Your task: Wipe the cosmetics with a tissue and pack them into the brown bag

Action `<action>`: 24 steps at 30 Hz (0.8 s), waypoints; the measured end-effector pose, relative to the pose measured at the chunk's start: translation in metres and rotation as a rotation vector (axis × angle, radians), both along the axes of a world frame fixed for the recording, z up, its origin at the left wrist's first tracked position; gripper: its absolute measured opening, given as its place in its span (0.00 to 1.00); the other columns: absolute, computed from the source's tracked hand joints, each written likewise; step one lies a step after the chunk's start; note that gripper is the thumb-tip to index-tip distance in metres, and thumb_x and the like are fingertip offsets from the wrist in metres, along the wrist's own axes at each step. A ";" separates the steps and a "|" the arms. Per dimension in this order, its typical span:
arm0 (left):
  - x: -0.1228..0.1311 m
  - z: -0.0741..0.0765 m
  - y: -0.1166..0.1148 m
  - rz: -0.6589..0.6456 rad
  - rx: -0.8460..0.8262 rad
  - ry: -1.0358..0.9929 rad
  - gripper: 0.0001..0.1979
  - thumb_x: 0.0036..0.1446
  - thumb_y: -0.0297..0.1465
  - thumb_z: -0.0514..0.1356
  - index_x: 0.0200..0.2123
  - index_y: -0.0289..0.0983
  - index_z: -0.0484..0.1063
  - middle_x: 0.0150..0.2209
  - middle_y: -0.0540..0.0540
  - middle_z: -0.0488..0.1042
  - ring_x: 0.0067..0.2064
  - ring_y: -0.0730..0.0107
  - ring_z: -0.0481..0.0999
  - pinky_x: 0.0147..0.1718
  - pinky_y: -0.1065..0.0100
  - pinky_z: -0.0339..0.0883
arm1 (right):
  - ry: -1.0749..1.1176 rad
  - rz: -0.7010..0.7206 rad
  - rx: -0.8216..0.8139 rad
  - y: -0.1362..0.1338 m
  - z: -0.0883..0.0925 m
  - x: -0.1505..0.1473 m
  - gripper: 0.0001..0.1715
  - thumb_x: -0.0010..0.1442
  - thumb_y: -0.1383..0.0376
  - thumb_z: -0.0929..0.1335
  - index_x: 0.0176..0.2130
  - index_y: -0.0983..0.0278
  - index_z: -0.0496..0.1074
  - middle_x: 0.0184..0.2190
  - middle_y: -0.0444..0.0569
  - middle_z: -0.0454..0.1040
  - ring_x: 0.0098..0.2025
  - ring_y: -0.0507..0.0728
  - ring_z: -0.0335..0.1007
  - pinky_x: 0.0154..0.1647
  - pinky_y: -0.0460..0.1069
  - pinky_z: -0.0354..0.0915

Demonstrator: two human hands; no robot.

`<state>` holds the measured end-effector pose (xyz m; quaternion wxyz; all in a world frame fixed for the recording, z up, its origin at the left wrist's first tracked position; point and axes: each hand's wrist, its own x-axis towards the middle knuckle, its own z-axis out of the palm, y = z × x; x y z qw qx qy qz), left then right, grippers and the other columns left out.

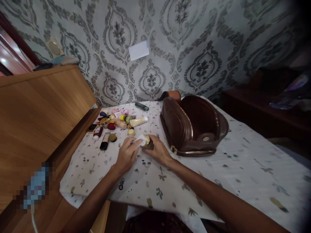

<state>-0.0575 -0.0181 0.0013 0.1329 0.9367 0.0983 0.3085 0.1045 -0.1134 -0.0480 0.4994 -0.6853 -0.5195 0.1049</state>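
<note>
In my right hand (159,150) is a small round jar (147,142) with a gold rim, gripped from its right side just above the cloth. My left hand (127,154) pinches a white wipe (140,140) and presses it against the jar's left side. Right of my hands stands a brown leather toiletry bag (175,124), its zip open and its dark inside showing. Left of them lie a cream tube (139,121), a small yellow-lidded jar (131,132), a round olive-gold lid or jar (112,138) and a black-capped bottle (105,141).
Several more cosmetics, among them a red jar (111,125) and a dark red bottle (97,132), cluster at the table's left. A dark green tube (142,106) lies near the wall. A wooden panel (43,97) bounds the left side; patterned tablecloth (233,181) spreads right.
</note>
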 end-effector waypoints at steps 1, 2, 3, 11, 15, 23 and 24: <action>0.007 0.001 -0.002 -0.022 0.056 0.036 0.17 0.68 0.32 0.48 0.54 0.40 0.71 0.49 0.39 0.69 0.51 0.60 0.69 0.50 0.58 0.68 | -0.010 0.004 0.006 0.000 0.001 0.000 0.32 0.49 0.66 0.73 0.54 0.64 0.68 0.51 0.55 0.73 0.54 0.63 0.67 0.56 0.58 0.63; 0.013 0.000 -0.004 -0.037 0.105 0.074 0.18 0.68 0.31 0.48 0.55 0.41 0.70 0.51 0.39 0.69 0.52 0.59 0.67 0.52 0.56 0.67 | -0.020 0.006 0.011 0.000 0.001 -0.001 0.31 0.49 0.67 0.72 0.53 0.65 0.68 0.50 0.55 0.73 0.54 0.63 0.67 0.55 0.57 0.63; 0.018 -0.001 -0.004 -0.045 0.142 0.105 0.18 0.68 0.32 0.48 0.57 0.41 0.69 0.52 0.39 0.68 0.54 0.58 0.67 0.53 0.54 0.66 | -0.029 0.007 0.015 -0.001 0.001 -0.001 0.29 0.50 0.67 0.72 0.53 0.66 0.68 0.50 0.56 0.73 0.53 0.63 0.67 0.55 0.57 0.63; 0.029 -0.011 0.011 0.151 0.161 0.257 0.23 0.68 0.41 0.49 0.62 0.39 0.61 0.53 0.38 0.67 0.56 0.55 0.66 0.50 0.58 0.68 | -0.077 0.010 0.024 0.001 -0.001 0.001 0.28 0.52 0.64 0.72 0.52 0.65 0.67 0.48 0.56 0.73 0.51 0.63 0.68 0.53 0.57 0.64; 0.026 -0.014 0.008 0.264 0.111 0.324 0.28 0.64 0.48 0.52 0.58 0.35 0.62 0.52 0.37 0.69 0.53 0.53 0.71 0.43 0.60 0.69 | -0.077 0.016 0.022 0.001 0.000 0.001 0.28 0.50 0.65 0.72 0.51 0.66 0.68 0.48 0.57 0.73 0.50 0.63 0.68 0.54 0.57 0.63; 0.020 -0.016 -0.001 0.374 0.143 0.343 0.21 0.65 0.49 0.51 0.35 0.36 0.68 0.35 0.41 0.75 0.37 0.60 0.76 0.34 0.65 0.65 | -0.036 -0.010 -0.003 -0.004 0.009 -0.005 0.26 0.50 0.66 0.71 0.50 0.65 0.68 0.46 0.54 0.72 0.49 0.61 0.69 0.50 0.54 0.65; 0.018 -0.016 -0.002 0.365 0.163 0.354 0.21 0.66 0.48 0.51 0.34 0.36 0.68 0.34 0.41 0.75 0.36 0.60 0.76 0.33 0.66 0.64 | -0.034 -0.005 -0.001 -0.004 0.010 -0.005 0.26 0.51 0.65 0.72 0.49 0.65 0.68 0.46 0.54 0.72 0.49 0.61 0.69 0.50 0.54 0.65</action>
